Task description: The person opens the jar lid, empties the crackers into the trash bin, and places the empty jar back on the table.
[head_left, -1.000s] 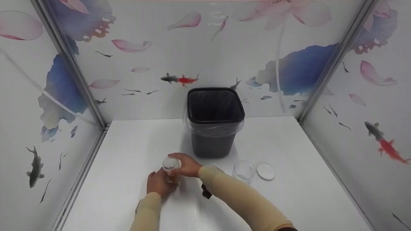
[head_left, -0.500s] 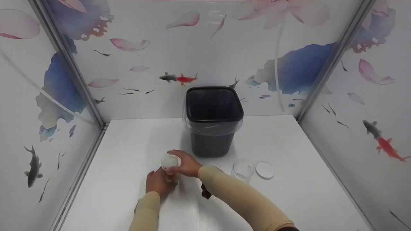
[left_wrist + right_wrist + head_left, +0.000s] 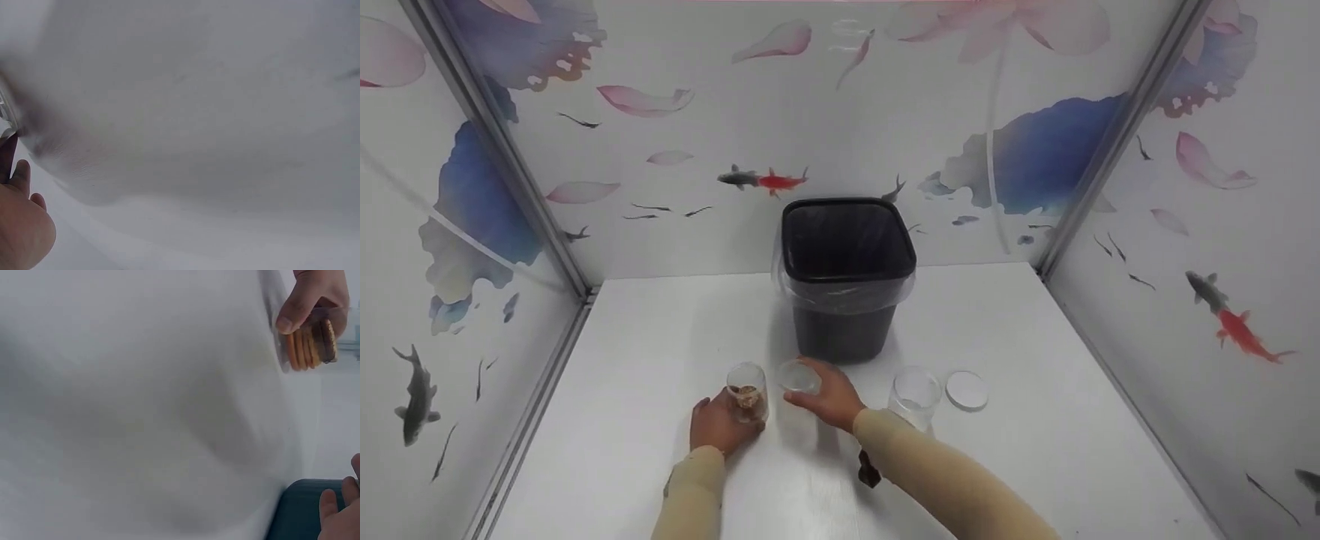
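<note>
My left hand grips a clear jar standing upright on the white table. Inside it lies a stack of round brown cookies, filling the lower part; the jar's mouth is uncovered. To the right, my right hand holds a round whitish lid by its edge, beside the jar and apart from it. In the right wrist view only some right-hand fingers show, and the lid is out of frame. The left wrist view catches a bit of the left hand at the jar's edge.
A black bin with a clear liner stands behind the hands, against the patterned back wall. Right of the right hand are a second clear jar and a white lid lying flat. Printed panels enclose the table at both sides.
The lid has come off the jar and moved right with my right hand, uncovering the cookies. My left hand still holds the jar in place. The head view has shifted slightly.
</note>
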`<act>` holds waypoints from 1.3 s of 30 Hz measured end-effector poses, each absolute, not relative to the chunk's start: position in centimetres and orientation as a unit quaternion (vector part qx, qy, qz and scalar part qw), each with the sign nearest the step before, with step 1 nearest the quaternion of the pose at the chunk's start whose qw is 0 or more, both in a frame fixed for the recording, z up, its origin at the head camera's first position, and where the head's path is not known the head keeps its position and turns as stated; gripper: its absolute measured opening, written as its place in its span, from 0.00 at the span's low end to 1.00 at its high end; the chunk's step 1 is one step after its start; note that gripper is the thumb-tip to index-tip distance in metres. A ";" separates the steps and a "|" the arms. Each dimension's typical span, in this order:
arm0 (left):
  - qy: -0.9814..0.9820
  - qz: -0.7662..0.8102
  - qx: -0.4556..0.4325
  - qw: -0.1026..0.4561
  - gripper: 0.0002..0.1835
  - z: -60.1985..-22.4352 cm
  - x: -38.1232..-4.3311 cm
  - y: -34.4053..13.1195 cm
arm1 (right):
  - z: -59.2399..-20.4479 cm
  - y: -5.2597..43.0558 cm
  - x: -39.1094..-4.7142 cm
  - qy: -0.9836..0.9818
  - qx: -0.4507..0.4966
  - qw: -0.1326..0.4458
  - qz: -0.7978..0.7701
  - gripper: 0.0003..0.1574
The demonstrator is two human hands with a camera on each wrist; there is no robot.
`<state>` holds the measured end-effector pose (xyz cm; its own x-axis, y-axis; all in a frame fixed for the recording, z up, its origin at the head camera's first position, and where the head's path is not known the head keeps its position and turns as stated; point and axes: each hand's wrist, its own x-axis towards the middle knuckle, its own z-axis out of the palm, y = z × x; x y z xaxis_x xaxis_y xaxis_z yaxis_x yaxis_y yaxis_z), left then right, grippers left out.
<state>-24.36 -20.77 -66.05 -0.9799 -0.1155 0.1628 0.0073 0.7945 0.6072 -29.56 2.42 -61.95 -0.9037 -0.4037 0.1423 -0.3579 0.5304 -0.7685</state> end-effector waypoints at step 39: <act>-0.947 -0.307 0.026 0.088 0.41 -66.2 -24.2 -20.9 | -67.9 6.8 -28.0 0.947 -0.237 -0.020 -0.215 0.55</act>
<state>-24.17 -20.85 -66.24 -0.9833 -0.1032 0.1498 0.0044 0.8100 0.5865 -28.04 6.85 -67.91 -0.8865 -0.4409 0.1401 -0.4583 0.7952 -0.3971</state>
